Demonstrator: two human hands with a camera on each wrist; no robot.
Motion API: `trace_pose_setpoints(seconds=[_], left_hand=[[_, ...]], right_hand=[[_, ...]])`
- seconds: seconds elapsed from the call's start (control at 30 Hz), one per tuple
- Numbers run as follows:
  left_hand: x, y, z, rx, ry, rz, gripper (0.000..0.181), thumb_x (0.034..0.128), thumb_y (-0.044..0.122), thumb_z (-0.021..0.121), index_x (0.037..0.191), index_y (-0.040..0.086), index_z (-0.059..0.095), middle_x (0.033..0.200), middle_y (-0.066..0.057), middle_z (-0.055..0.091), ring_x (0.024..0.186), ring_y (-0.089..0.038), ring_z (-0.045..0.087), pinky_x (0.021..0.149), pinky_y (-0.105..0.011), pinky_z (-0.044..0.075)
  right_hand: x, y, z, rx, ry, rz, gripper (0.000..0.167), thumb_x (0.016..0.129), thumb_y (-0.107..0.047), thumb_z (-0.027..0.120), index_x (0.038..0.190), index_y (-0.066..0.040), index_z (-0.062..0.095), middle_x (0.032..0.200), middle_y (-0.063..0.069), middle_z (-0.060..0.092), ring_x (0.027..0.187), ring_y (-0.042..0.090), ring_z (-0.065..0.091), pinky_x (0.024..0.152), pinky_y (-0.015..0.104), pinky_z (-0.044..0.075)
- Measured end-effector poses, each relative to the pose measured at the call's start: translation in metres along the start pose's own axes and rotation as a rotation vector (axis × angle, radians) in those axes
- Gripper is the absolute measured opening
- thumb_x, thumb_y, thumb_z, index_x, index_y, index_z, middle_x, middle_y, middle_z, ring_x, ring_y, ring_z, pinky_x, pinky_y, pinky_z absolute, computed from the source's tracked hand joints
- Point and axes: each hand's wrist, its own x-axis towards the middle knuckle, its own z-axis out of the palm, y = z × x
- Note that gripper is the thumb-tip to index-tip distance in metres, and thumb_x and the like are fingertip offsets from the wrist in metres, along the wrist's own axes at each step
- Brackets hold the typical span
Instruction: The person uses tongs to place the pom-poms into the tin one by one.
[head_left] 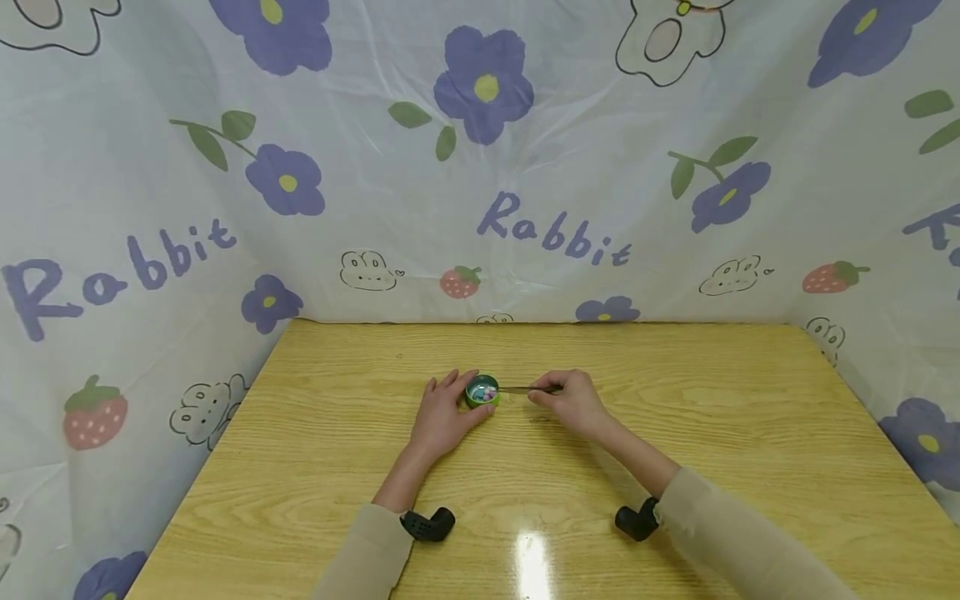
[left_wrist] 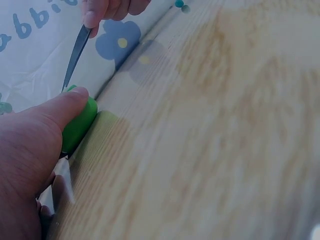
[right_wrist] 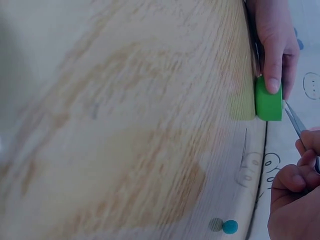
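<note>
A small round green bowl (head_left: 480, 381) sits on the table, with several small pink, white and bluish pieces (head_left: 489, 393) inside. My left hand (head_left: 441, 418) holds it, the thumb on its near side and the fingers at its far left; the left wrist view shows the thumb (left_wrist: 75, 99) against the green wall (left_wrist: 80, 125). From the right, my right hand (head_left: 576, 406) pinches metal tweezers (head_left: 517, 389). Their tips point left and reach the bowl's rim; whether they grip a piece cannot be made out. In the right wrist view the tweezers (right_wrist: 295, 119) slant towards the bowl (right_wrist: 268, 107).
The wood-grain table (head_left: 315, 500) is backed by a white patterned cloth (head_left: 390, 192) at the back and sides. A small teal ball (right_wrist: 230, 227) lies on the table, a duller spot beside it, perhaps its reflection. Black wrist devices (head_left: 429, 525) sit at both cuffs.
</note>
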Motion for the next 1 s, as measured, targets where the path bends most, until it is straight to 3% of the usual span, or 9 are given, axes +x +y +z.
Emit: trace_pose_setpoints(seconds=[1.0], left_hand=[[-0.0048, -0.0017, -0.0039, -0.011, -0.011, 0.014, 0.069, 0.0907, 0.042, 0.079, 0.149, 0.012, 0.056, 0.148, -0.021, 0.053, 0.146, -0.037, 0.039, 0.123, -0.057, 0.014]], right_hand=[[-0.0104, 0.0001, -0.0013, 0.026, 0.047, 0.098, 0.015, 0.095, -0.008, 0.073, 0.107, 0.0, 0.078, 0.104, 0.009, 0.073, 0.103, 0.03, 0.068, 0.084, 0.041, 0.058]])
